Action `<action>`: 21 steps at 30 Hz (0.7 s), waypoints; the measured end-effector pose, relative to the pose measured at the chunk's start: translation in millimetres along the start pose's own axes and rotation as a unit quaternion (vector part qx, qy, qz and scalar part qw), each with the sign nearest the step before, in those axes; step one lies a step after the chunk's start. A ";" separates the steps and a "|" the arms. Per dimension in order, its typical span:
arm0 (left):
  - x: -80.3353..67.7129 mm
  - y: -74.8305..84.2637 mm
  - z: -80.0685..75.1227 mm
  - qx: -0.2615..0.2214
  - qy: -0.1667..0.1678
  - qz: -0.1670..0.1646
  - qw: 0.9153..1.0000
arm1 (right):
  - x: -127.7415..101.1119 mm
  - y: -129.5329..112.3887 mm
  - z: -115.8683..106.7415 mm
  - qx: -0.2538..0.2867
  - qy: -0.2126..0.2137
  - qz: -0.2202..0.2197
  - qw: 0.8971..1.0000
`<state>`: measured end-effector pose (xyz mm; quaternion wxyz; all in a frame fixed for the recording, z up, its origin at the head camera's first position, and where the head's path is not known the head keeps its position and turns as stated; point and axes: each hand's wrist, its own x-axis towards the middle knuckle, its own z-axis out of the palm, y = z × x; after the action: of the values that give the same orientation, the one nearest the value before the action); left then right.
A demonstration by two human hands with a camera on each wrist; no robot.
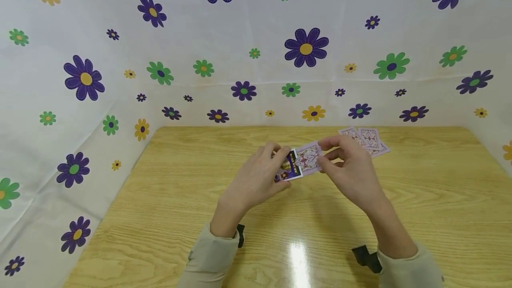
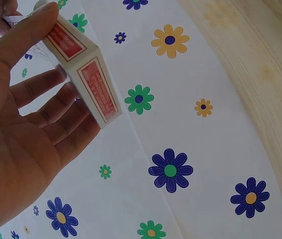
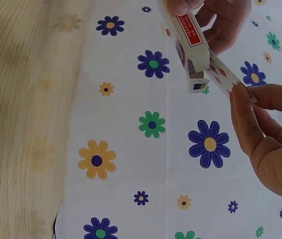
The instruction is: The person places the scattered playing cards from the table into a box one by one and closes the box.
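My left hand (image 1: 256, 177) grips a small playing-card box (image 1: 295, 164) above the table, its thumb and fingers on opposite sides. The box has a dark printed front, and red panels on white card (image 2: 99, 92) show in the left wrist view. Out of the box's right end stick playing cards (image 1: 308, 159) with pink patterned backs. My right hand (image 1: 356, 170) pinches their outer end between thumb and fingers. In the right wrist view the box (image 3: 190, 37) has its end flap open, and red diamonds show on the face of the outermost card (image 3: 223, 74). How many cards are there is hidden.
Several loose cards (image 1: 370, 139) lie overlapping, backs up, at the table's far edge behind my right hand. The wooden table (image 1: 168, 217) meets a white flowered cloth (image 1: 180, 26) at the back and left. Black straps (image 1: 366, 259) show at the cuffs.
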<state>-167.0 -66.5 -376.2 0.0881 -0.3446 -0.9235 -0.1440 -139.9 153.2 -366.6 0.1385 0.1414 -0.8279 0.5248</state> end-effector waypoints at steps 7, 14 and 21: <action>-0.1 0.6 0.5 -0.002 0.002 -0.002 1.000 | -1.3 -0.1 2.8 -0.016 -0.004 -0.009 1.000; -0.7 0.6 1.5 -0.013 0.009 0.000 1.000 | -2.3 -0.7 7.0 -0.031 -0.020 -0.008 0.999; 0.3 0.3 1.0 -0.018 0.010 -0.003 1.000 | -2.2 -1.8 12.5 -0.044 -0.036 -0.003 0.998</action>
<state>-167.1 -65.8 -376.9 0.0903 -0.3418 -0.9210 -0.1638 -138.2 141.3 -371.1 0.1158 0.1563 -0.8543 0.4820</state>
